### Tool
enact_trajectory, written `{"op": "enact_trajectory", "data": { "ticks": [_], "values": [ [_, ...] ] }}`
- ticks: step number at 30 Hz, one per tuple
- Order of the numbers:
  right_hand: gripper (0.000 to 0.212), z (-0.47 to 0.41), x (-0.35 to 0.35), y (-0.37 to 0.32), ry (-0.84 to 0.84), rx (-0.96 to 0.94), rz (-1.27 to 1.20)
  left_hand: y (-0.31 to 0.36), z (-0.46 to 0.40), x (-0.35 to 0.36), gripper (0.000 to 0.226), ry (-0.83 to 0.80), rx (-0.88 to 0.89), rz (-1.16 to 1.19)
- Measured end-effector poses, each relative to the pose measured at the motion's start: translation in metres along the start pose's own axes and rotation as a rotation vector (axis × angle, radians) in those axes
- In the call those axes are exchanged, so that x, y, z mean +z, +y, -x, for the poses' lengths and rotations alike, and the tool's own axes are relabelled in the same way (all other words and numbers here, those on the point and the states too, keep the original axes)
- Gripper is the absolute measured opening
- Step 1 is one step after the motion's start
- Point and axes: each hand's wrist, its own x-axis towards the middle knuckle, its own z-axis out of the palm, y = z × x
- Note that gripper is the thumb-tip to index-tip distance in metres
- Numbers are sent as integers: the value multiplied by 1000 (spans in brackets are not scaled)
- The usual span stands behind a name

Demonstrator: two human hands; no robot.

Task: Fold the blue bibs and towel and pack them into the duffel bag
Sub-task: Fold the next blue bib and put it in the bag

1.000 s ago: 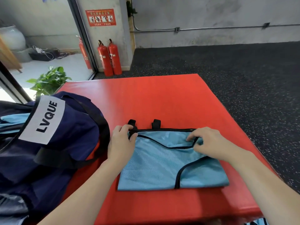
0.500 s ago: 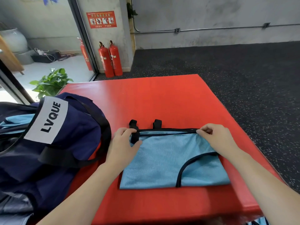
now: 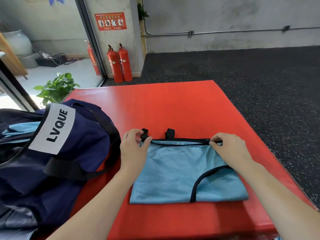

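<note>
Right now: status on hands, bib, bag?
Left hand and right hand each grip the bib at its top corners. Duffel bag open at left. Nothing between them.

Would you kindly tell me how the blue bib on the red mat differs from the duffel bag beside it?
The blue bib is light blue with thin black trim; the duffel bag is navy with wide black straps and a white LVQUE label. The bib lies flat and folded; the bag sits bulky and slumped. The left hand and right hand pinch the bib's far edge; neither grips the bag. Both rest on the red mat.

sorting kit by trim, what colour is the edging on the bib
Black edging on the light blue bib, clearest in the head view.
</note>
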Motion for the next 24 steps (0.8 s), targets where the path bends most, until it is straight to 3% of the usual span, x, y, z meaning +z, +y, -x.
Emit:
{"op": "enact_trajectory", "data": {
  "ticks": [3, 6, 10, 13, 16, 21, 24],
  "values": [
    [8, -2, 2, -2, 0, -16, -5, -1, -5, 6, 21, 19, -37, 36],
    [9, -3, 3, -1, 6, -18, -28, -3, -6, 15, 8, -83, 20, -54],
    [14, -4, 3, 5, 13, -2, -86, -18, 2, 26, 29, -220, 106, -287],
    [12, -6, 4, 8, 15, 5, -147, -22, 2, 24, 36, -165, 141, -417],
    [11, -8, 5, 12, -9, -8, -173, -24, -6, 20, 28, -133, 222, -469],
    [3, -10, 11, 23, 23, -30, -146, -21, -17, 19, 13, -98, 151, -442],
    [13, -11, 15, 28, 31, -64, -113, -14, -18, 22, 12, -116, 82, -411]
  ]
}}
